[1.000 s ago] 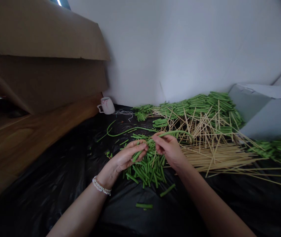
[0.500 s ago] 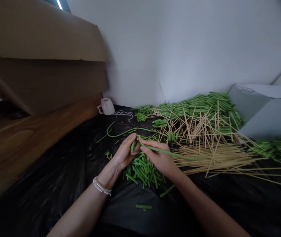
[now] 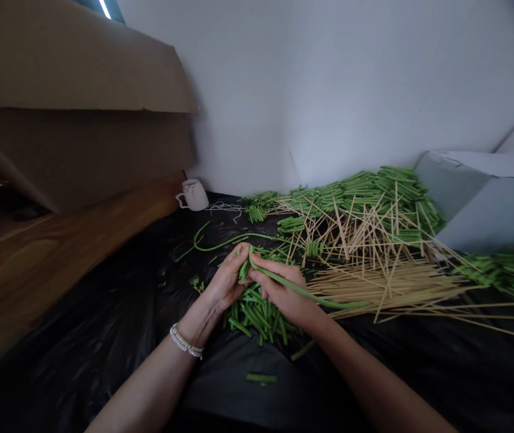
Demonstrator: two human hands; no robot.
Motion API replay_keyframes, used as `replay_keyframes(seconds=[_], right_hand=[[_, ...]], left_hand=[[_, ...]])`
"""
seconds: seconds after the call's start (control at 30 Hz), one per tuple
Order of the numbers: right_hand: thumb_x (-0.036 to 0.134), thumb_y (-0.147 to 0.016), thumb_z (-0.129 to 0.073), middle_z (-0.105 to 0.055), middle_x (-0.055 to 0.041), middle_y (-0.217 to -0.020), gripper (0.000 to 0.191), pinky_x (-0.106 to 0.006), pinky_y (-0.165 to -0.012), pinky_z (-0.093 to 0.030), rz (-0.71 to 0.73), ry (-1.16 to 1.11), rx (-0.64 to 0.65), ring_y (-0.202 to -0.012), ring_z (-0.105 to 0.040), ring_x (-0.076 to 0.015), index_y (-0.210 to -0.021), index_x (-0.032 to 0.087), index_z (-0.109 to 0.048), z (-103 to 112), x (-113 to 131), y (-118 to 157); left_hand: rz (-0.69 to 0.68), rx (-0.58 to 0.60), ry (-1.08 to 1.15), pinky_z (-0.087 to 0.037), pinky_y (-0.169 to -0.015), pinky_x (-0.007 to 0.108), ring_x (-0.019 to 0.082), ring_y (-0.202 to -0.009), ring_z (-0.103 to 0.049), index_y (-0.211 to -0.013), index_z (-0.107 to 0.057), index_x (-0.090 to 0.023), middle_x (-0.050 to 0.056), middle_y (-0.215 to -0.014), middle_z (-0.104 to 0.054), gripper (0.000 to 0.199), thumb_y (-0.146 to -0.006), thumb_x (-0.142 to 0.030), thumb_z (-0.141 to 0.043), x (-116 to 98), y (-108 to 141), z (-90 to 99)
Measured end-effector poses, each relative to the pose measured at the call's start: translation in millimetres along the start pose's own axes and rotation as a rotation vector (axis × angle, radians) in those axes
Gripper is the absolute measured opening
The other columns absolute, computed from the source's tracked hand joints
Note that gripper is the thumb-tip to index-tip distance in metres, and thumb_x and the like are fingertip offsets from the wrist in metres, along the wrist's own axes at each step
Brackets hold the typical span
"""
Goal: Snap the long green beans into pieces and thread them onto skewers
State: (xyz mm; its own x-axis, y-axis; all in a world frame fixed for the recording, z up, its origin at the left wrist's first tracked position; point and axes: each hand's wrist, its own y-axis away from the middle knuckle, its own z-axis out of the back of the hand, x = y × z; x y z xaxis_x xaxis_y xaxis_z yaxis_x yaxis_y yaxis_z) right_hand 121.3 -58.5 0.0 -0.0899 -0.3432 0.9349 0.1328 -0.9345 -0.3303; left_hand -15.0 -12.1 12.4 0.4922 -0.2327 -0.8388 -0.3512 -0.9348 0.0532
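Note:
Both hands meet above a heap of short cut green pieces [image 3: 257,319]. My left hand [image 3: 227,279], with a beaded bracelet at its wrist, is closed round short green pieces and the upper end of a long green garlic scape [image 3: 320,299]. Pinched in the thumb and fingers of my right hand [image 3: 286,291], the same scape bends at the top and trails off to the right over the wrist. Another long scape [image 3: 221,245] lies curled just beyond my hands. The inside of my left palm is hidden.
Thin wooden skewers [image 3: 374,288] lie at the right, before stacked green bundles [image 3: 351,195]. A white mug [image 3: 194,195] and some string [image 3: 225,207] are at the back. A cardboard box [image 3: 80,108] stands left, a pale box [image 3: 487,198] right. Black plastic sheeting [image 3: 117,325] covers the surface.
My right hand has shifted slightly left and down, closer against my left. The scape now bends more sharply at the top, and its free end hangs lower.

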Motion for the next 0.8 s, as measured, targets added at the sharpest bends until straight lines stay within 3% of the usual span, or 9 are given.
replay_keyframes(seconds=[0.1,0.3,0.4,0.53,0.8], right_hand=[[0.034,-0.088,-0.06,-0.069,0.0017,-0.069,0.041,-0.026,-0.053,-0.049,-0.001,0.001,0.014,-0.048,-0.052,-0.0109,-0.128,0.026,-0.064,0.5,-1.0,-0.3],[0.036,-0.088,-0.061,-0.075,-0.0041,-0.103,0.037,-0.027,-0.054,-0.049,0.079,0.136,-0.029,-0.055,-0.061,-0.0139,-0.123,0.029,-0.068,0.6,-3.5,0.5],[0.037,-0.088,-0.061,-0.076,-0.0029,-0.088,0.037,-0.027,-0.055,-0.049,0.083,0.122,-0.04,-0.053,-0.061,-0.0143,-0.122,0.028,-0.068,-0.3,-4.3,0.3],[0.039,-0.088,-0.061,-0.065,0.0018,-0.059,0.037,-0.027,-0.056,-0.05,0.043,0.072,-0.054,-0.048,-0.056,-0.0136,-0.121,0.024,-0.07,-0.8,-4.4,0.3],[0.037,-0.086,-0.063,-0.062,0.0035,-0.056,0.036,-0.027,-0.055,-0.049,0.012,0.003,-0.004,-0.047,-0.053,-0.0126,-0.12,0.026,-0.07,-4.2,-0.7,2.3]], left_hand=[[0.013,-0.015,0.006,-0.026,-0.033,0.01,0.002,-0.041,-0.041,-0.08,-0.054,-0.015,-0.006,-0.064,-0.054,0.035,-0.072,-0.037,-0.08,2.8,-1.0,1.7],[0.075,-0.034,-0.021,-0.024,-0.031,0.01,0.002,-0.035,-0.035,-0.073,-0.056,-0.013,-0.007,-0.05,-0.045,0.044,-0.077,-0.055,-0.07,4.3,1.0,0.3],[0.099,-0.028,-0.015,-0.023,-0.031,0.011,0.001,-0.033,-0.032,-0.073,-0.056,-0.013,-0.007,-0.049,-0.044,0.044,-0.079,-0.055,-0.068,1.5,2.2,-1.8],[0.1,-0.034,0.004,-0.023,-0.031,0.012,0.003,-0.035,-0.034,-0.079,-0.057,-0.015,-0.007,-0.053,-0.045,0.045,-0.08,-0.059,-0.064,-0.7,3.3,-4.0],[-0.073,-0.044,-0.16,-0.035,-0.041,0.015,0.005,-0.046,-0.039,-0.067,-0.049,-0.016,-0.005,-0.057,-0.046,0.049,-0.08,-0.061,-0.062,3.7,4.7,-6.7]])
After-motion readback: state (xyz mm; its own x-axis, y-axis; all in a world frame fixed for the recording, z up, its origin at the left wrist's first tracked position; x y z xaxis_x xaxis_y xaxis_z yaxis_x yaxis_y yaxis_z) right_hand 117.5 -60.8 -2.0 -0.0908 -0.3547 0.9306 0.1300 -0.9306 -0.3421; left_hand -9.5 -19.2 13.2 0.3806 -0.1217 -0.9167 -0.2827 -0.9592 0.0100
